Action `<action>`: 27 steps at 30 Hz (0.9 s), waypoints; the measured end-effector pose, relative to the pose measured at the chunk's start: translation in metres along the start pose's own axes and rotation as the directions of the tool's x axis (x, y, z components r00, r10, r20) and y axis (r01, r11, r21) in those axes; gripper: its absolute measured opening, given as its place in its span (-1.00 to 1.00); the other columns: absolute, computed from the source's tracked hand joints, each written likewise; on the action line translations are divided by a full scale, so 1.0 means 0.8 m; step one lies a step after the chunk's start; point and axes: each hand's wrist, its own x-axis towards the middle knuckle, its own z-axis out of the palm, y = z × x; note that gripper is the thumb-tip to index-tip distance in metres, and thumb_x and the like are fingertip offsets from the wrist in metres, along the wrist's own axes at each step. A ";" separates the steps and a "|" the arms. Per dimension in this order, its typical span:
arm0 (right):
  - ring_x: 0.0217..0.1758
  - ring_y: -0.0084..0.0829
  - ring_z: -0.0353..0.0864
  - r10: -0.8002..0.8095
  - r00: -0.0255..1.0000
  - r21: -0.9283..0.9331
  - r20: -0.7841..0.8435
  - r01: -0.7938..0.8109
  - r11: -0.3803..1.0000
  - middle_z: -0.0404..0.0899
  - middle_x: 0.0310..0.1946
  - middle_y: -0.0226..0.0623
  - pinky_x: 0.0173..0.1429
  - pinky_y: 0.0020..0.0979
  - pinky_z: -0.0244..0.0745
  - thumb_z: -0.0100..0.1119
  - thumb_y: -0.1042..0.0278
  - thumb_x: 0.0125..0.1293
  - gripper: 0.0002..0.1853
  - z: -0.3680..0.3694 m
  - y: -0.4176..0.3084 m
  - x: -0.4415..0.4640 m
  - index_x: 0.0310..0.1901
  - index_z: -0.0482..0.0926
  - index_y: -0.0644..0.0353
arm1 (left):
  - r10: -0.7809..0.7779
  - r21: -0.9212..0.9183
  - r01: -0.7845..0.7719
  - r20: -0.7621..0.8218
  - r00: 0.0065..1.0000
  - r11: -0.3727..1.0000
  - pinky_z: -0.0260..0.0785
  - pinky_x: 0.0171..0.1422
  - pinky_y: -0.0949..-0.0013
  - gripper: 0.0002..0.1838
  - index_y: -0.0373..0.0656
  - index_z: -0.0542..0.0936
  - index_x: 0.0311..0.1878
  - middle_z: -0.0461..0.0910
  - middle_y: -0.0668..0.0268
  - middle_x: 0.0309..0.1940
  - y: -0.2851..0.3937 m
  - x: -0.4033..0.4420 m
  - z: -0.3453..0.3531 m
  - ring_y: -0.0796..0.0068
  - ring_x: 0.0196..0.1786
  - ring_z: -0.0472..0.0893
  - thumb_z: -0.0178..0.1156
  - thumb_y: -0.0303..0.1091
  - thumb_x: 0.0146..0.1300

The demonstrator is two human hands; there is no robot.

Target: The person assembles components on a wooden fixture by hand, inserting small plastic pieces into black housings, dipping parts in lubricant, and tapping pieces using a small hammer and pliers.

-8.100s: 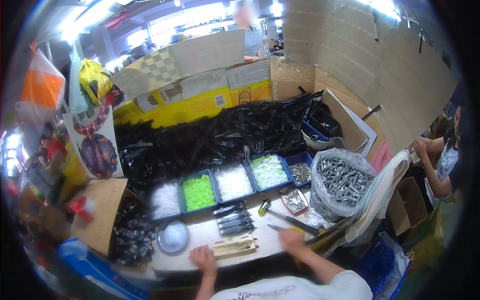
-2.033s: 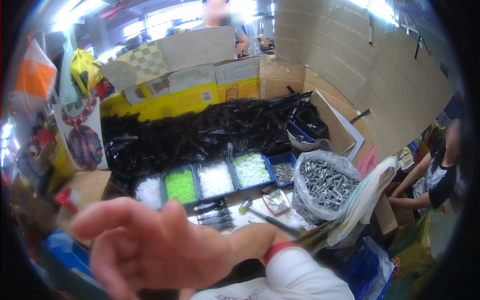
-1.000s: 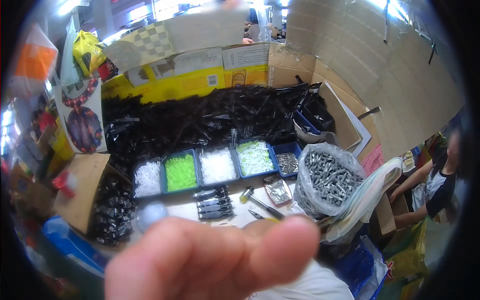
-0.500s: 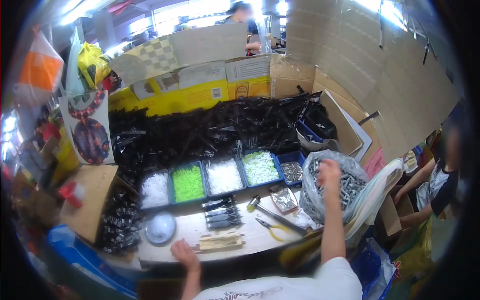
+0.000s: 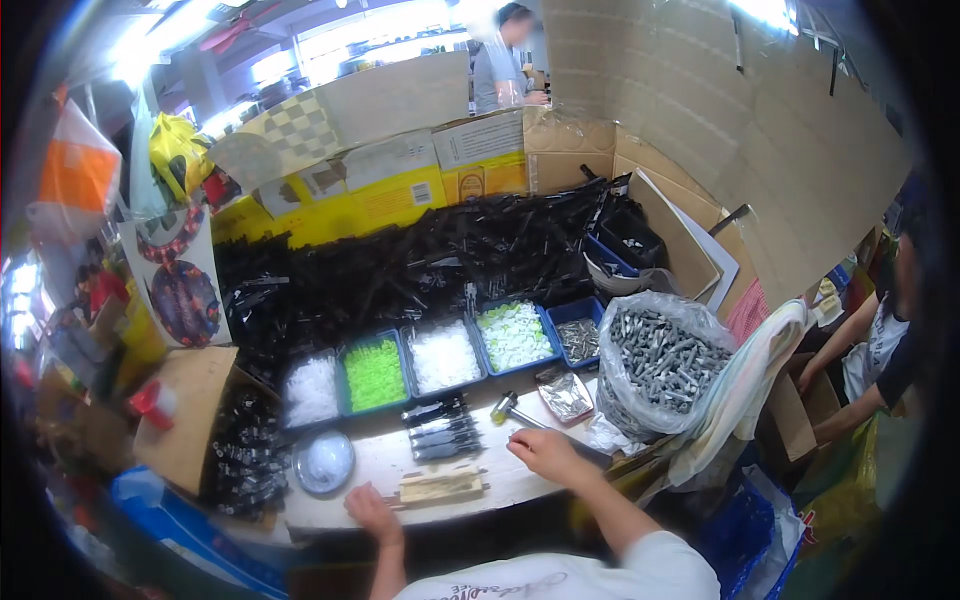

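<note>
My left hand (image 5: pixel 374 514) rests at the table's front edge, its fingers curled beside the left end of a small wooden block (image 5: pixel 440 485). Whatever lies in those fingers is too small to make out. My right hand (image 5: pixel 548 456) is over the table, to the right of the block, with bent fingers drawn together; their contents are hidden. Beneath it, most of the pliers are covered. A hammer (image 5: pixel 512 405) lies just behind this hand. Beyond the block, several dark and grey parts (image 5: pixel 443 432) lie in a row.
Blue trays hold white pieces (image 5: pixel 443 355), green pieces (image 5: pixel 375 375) and metal parts (image 5: pixel 580 340). A plastic bag of grey parts (image 5: pixel 665 360) stands right, a round dish (image 5: pixel 323 462) left. Black parts (image 5: pixel 400 255) are heaped behind. Co-workers are at back and right.
My right hand has come out of the bag of grey parts and moved left and toward me, over the pliers. My left hand stays by the wooden block. The view has shifted slightly.
</note>
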 end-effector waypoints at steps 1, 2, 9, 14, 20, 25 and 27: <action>-0.29 -0.10 0.56 -0.037 0.999 -0.055 0.022 0.038 0.998 0.58 -0.41 -0.13 -0.22 -0.17 0.43 0.03 0.20 0.22 -0.77 0.001 0.001 -0.002 -0.34 0.58 0.16 | -0.004 -0.004 0.004 0.003 1.000 1.000 0.18 0.05 0.22 -0.82 -0.32 0.54 -0.25 0.41 0.16 -0.26 0.000 -0.001 0.001 0.19 -0.09 0.37 -0.02 -0.43 0.23; -0.29 -0.10 0.56 -0.036 0.999 -0.061 0.026 0.037 0.997 0.58 -0.41 -0.13 -0.22 -0.17 0.43 0.03 0.20 0.22 -0.77 0.002 0.004 -0.003 -0.34 0.58 0.16 | 0.009 0.000 -0.009 -0.006 1.000 1.000 0.18 0.05 0.22 -0.82 -0.32 0.54 -0.25 0.41 0.16 -0.26 -0.001 0.000 0.002 0.19 -0.09 0.37 -0.02 -0.43 0.23; -0.32 -0.14 0.56 -0.043 0.995 -0.191 0.092 0.060 0.980 0.58 -0.39 -0.19 -0.23 -0.22 0.45 0.08 0.22 0.21 -0.81 0.013 0.010 -0.014 -0.33 0.58 0.14 | 0.013 0.016 -0.013 -0.001 1.000 1.000 0.16 0.06 0.20 -0.80 -0.32 0.53 -0.24 0.40 0.15 -0.24 -0.001 -0.002 0.000 0.19 -0.09 0.36 -0.03 -0.41 0.25; -0.35 -0.10 0.55 -0.120 0.987 -0.172 0.109 0.138 0.975 0.56 -0.42 -0.15 -0.25 -0.20 0.44 0.10 0.28 0.19 -0.84 0.029 0.003 -0.014 -0.37 0.56 0.17 | 0.035 0.008 -0.034 -0.013 0.999 0.999 0.17 0.08 0.20 -0.83 -0.24 0.54 -0.19 0.40 0.16 -0.19 -0.012 -0.007 0.005 0.19 -0.05 0.36 0.01 -0.45 0.22; -0.41 -0.11 0.53 -0.146 0.977 -0.041 0.158 0.154 0.987 0.54 -0.45 -0.11 -0.31 -0.30 0.40 0.14 0.38 0.17 -0.88 0.037 -0.026 -0.009 -0.34 0.54 0.26 | 0.038 0.025 -0.037 -0.064 0.997 0.999 0.21 -0.02 0.14 -0.86 -0.24 0.54 -0.25 0.44 0.12 -0.28 0.013 0.007 -0.018 0.13 -0.13 0.40 0.10 -0.47 0.11; -0.43 -0.13 0.52 -0.189 0.960 -0.045 0.209 0.202 0.978 0.54 -0.45 -0.09 -0.33 -0.31 0.39 0.14 0.40 0.18 -0.88 0.043 -0.028 -0.003 -0.34 0.53 0.29 | -0.093 0.067 0.104 -0.151 0.984 0.992 0.21 0.05 0.25 -0.85 -0.23 0.54 -0.24 0.43 0.18 -0.25 -0.025 0.039 -0.036 0.21 -0.09 0.39 0.16 -0.47 0.09; -0.45 -0.16 0.52 -0.154 0.963 -0.051 0.223 0.169 0.984 0.53 -0.46 -0.10 -0.34 -0.32 0.38 0.14 0.40 0.18 -0.88 0.045 -0.032 0.000 -0.33 0.53 0.29 | -0.078 0.137 0.118 -0.269 0.960 0.983 0.29 -0.05 0.29 -0.86 -0.24 0.53 -0.25 0.42 0.18 -0.25 -0.063 0.065 -0.051 0.26 -0.19 0.44 0.15 -0.52 0.07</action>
